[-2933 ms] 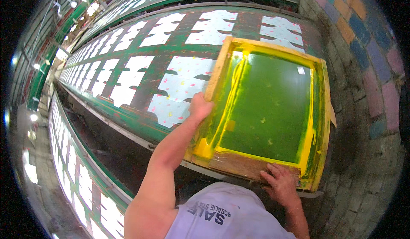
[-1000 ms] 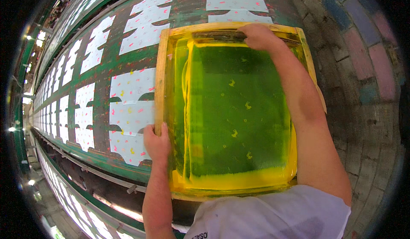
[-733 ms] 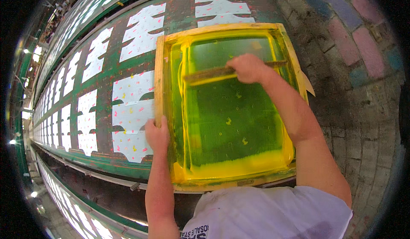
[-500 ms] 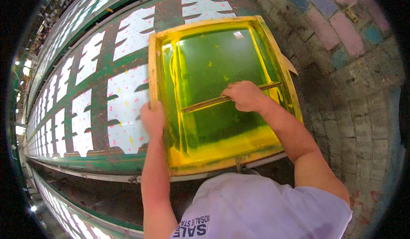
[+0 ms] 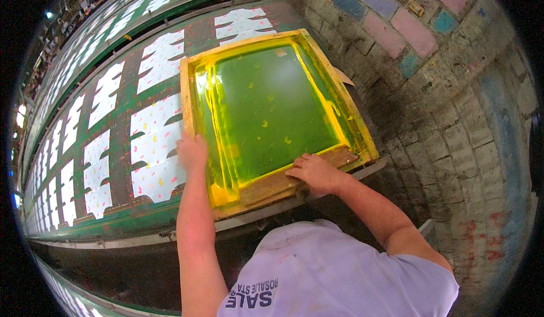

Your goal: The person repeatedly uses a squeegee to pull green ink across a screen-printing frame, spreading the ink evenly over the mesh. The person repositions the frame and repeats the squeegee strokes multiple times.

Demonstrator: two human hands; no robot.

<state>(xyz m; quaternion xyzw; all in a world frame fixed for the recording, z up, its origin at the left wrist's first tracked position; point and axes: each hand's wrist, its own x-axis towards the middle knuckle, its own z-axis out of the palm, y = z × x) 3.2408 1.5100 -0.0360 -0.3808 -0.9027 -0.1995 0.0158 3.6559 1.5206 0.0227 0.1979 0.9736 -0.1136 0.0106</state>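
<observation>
A wooden-framed printing screen (image 5: 185, 98) lies on the long table, its green mesh smeared with yellow ink along the inner edges. My left hand (image 5: 194, 152) is closed on the frame's left rail, thumb on the upper side. At the near end of the screen my right hand (image 5: 315, 174) grips the top edge of a wide wooden squeegee (image 5: 266, 188). The squeegee lies tilted along the near rail, its handle face turned upward. Just left of the frame is a white cut fabric panel (image 5: 156, 152) with pink and yellow spots.
Rows of similar white panels (image 5: 97, 172) run away to the left on the green and brown table (image 5: 126, 147). A metal rail (image 5: 136, 240) edges its near side. To the right stands a brick wall (image 5: 442, 164), with painted pink and blue bricks farther off.
My right hand has drawn the squeegee from mid-screen to the near rail, where it now tilts back. My left hand keeps its hold on the frame. The view has shifted slightly.
</observation>
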